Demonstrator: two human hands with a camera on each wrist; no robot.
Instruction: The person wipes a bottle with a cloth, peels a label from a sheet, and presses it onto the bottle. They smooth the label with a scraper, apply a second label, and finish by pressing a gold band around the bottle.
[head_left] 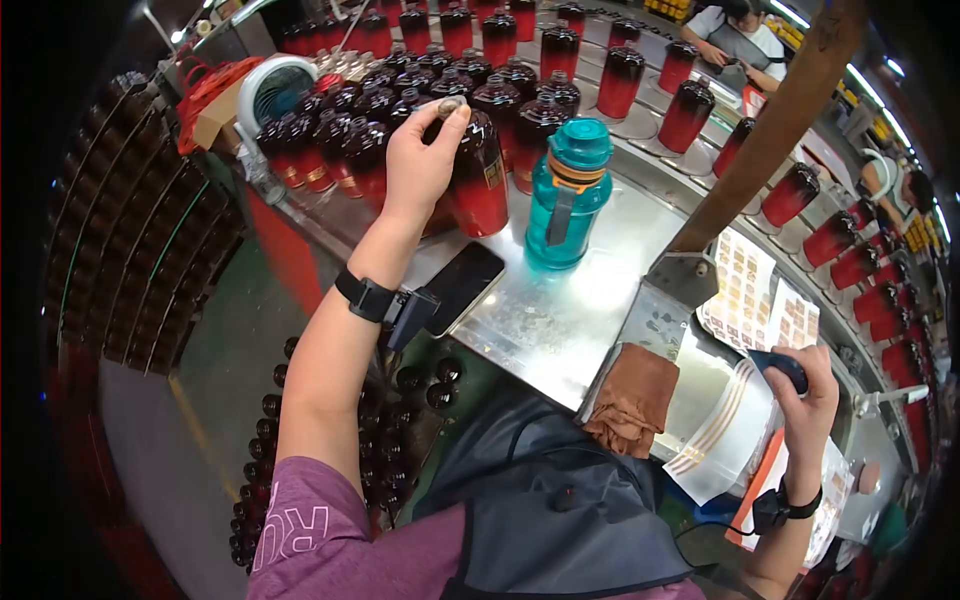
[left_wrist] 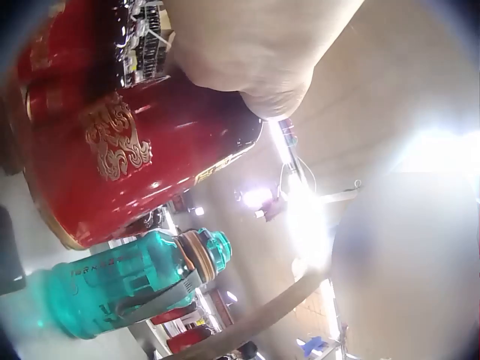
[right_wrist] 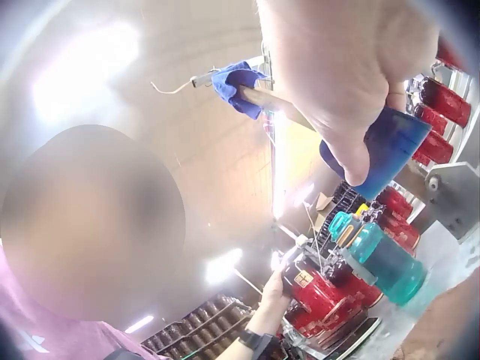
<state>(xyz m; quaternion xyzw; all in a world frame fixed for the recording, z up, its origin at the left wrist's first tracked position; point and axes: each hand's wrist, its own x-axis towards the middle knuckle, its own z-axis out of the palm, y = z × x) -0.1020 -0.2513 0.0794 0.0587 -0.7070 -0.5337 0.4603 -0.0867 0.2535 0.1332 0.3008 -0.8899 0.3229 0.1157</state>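
Observation:
My left hand (head_left: 422,160) grips the neck of a glossy bottle (head_left: 482,195), black at the top and fading to red below. The bottle stands at the left end of the metal table, and its mouth is partly hidden by my fingers. A gold ornament shows on the red side of this bottle (left_wrist: 120,139) in the left wrist view. On the right, my right hand (head_left: 815,395) holds a dark blue flat scraper (right_wrist: 397,150) between thumb and fingers. Just beyond the scraper lie sheets of gold decals (head_left: 742,285), and a sheet with curved gold stripes (head_left: 715,440) lies nearer me.
A teal water bottle (head_left: 565,225) and a black phone (head_left: 470,285) are on the metal table (head_left: 530,335). A brown cloth (head_left: 635,395) hangs over its edge. Many similar bottles crowd behind, others line the conveyor (head_left: 640,125). A slanted wooden post (head_left: 765,135) rises between.

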